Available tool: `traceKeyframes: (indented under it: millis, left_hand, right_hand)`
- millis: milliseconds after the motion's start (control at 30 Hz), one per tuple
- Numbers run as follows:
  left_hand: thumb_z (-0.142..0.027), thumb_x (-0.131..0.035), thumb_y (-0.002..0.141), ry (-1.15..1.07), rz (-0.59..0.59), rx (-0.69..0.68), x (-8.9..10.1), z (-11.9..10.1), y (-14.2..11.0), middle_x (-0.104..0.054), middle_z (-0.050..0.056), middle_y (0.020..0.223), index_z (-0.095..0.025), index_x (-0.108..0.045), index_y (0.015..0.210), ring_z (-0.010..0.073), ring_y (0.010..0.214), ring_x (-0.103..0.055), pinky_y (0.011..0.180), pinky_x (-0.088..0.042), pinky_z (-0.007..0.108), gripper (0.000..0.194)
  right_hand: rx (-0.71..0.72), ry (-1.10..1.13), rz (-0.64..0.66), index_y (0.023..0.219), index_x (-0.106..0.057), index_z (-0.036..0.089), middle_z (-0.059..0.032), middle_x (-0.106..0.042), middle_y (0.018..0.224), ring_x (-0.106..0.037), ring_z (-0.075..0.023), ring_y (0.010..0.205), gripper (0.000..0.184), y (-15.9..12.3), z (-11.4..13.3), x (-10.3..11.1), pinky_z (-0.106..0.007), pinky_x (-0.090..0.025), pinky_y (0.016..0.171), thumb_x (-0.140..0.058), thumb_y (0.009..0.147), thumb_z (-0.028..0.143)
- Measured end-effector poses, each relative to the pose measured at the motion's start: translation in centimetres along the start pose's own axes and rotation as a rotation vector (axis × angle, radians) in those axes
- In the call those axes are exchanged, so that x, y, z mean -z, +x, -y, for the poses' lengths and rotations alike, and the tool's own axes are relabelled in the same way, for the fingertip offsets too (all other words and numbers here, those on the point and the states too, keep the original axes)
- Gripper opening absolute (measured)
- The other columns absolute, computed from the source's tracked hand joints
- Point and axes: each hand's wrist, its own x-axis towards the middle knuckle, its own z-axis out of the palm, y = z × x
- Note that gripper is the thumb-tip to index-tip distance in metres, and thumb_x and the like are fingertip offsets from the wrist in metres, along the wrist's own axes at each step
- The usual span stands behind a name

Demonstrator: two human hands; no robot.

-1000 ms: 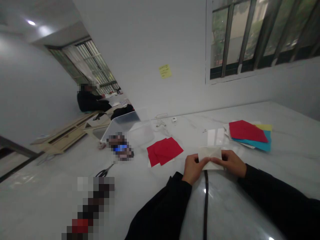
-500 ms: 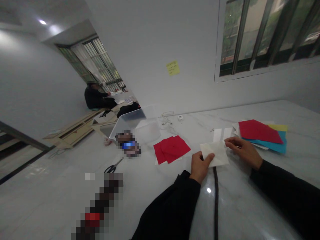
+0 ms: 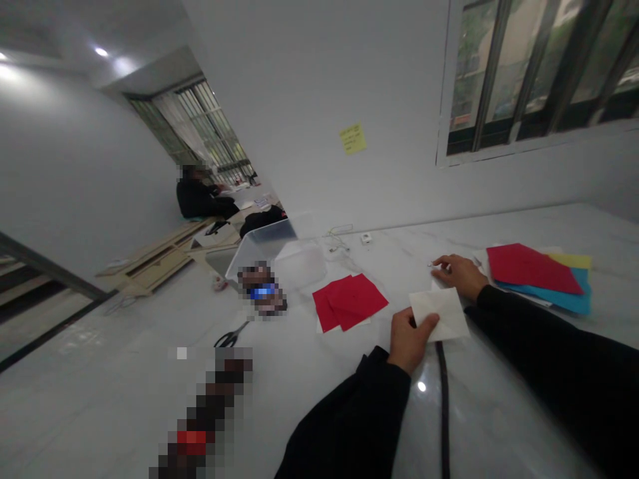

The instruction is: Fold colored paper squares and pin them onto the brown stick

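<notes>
My left hand [image 3: 410, 338] grips a small cream-white square of folded paper [image 3: 439, 313], thumb on top and fingers behind. Just beyond it, my right hand [image 3: 456, 274] reaches over the table with thumb and fingertips drawn together at a tiny shiny piece [image 3: 429, 265], too small to name. Left of my hands lie overlapping red paper pieces [image 3: 355, 301] with white paper under them. To the right is a stack with a red sheet [image 3: 532, 267] on top, and blue [image 3: 574, 299] and yellow paper [image 3: 579, 261] showing beneath.
Scissors [image 3: 230, 336] lie on the marble-patterned table at left, near a clear plastic bin [image 3: 264, 241]. A thin cable [image 3: 340, 234] and a small white plug [image 3: 366, 238] rest by the wall. A dark strap [image 3: 443, 412] hangs in front. Another person [image 3: 200, 198] sits far off.
My right hand has left the edge of the white paper and moved away from me, to the tiny shiny piece. My left hand still holds the paper. The view has shifted slightly.
</notes>
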Motion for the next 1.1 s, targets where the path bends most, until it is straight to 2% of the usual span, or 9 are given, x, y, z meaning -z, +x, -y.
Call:
traceKeyframes:
  millis: [200, 300, 433, 633, 833, 1100]
  left_hand:
    - [-0.031, -0.074, 0.075, 0.009, 0.004, -0.015, 0.1, -0.1, -0.1, -0.076, 0.015, 0.102, -0.008, -0.075, 0.098, 0.0275, 0.09, -0.071, 0.079, -0.055, 0.036, 0.032]
    - [-0.031, -0.073, 0.076, 0.018, 0.007, -0.016, 0.0, -0.2, -0.1, -0.076, 0.015, 0.102, -0.008, -0.075, 0.099, 0.0275, 0.09, -0.071, 0.079, -0.055, 0.035, 0.032]
    - [-0.031, -0.074, 0.076, 0.014, 0.007, -0.015, 0.0, 0.0, 0.0, -0.076, 0.015, 0.101, -0.009, -0.075, 0.099, 0.027, 0.089, -0.071, 0.079, -0.055, 0.035, 0.032]
    - [-0.033, -0.075, 0.075, -0.004, 0.003, -0.018, 0.0, 0.1, 0.1, -0.076, 0.015, 0.102, -0.009, -0.076, 0.098, 0.0276, 0.091, -0.071, 0.081, -0.055, 0.037, 0.033]
    - [-0.036, -0.075, 0.075, 0.0, 0.007, -0.023, 0.0, -0.2, 0.0, -0.076, 0.015, 0.102, -0.008, -0.075, 0.098, 0.0282, 0.091, -0.071, 0.082, -0.055, 0.038, 0.036]
    - [-0.042, -0.077, 0.073, -0.009, 0.016, -0.018, 0.1, 0.0, 0.2, -0.075, 0.016, 0.102, -0.008, -0.075, 0.099, 0.0283, 0.092, -0.07, 0.083, -0.054, 0.038, 0.043]
  right_hand:
    - [0.008, 0.014, -0.012, 0.085, -0.075, 0.021, -0.0044, -0.072, 0.081, -0.064, -0.0193, 0.074, 0.022, 0.2, -1.1, -0.2, -0.03, -0.045, 0.069, -0.059, 0.085, 0.036]
    - [-0.008, 0.013, -0.039, 0.092, -0.073, 0.02, -0.0044, -0.07, 0.084, -0.064, -0.0181, 0.072, 0.022, 0.0, -1.2, -0.3, -0.029, -0.045, 0.069, -0.059, 0.085, 0.036]
    - [-0.036, 0.001, -0.122, 0.112, -0.069, 0.02, -0.0062, -0.068, 0.095, -0.062, -0.0164, 0.069, 0.035, 0.1, -0.6, -0.3, -0.03, -0.045, 0.069, -0.062, 0.084, 0.04]
    - [-0.022, -0.019, -0.067, 0.094, -0.075, 0.02, -0.0057, -0.067, 0.084, -0.062, -0.0189, 0.073, 0.027, 0.3, -0.1, -0.3, -0.03, -0.042, 0.07, -0.055, 0.089, 0.038]
    - [-0.027, -0.014, -0.081, 0.112, -0.07, 0.021, -0.0055, -0.069, 0.09, -0.062, -0.0194, 0.076, 0.033, 0.4, 0.5, -0.2, -0.03, -0.042, 0.071, -0.058, 0.088, 0.04]
    - [0.006, 0.034, -0.054, 0.093, -0.075, 0.022, -0.0047, -0.071, 0.088, -0.063, -0.0191, 0.079, 0.022, 0.8, 0.3, -0.3, -0.03, -0.043, 0.075, -0.057, 0.09, 0.035]
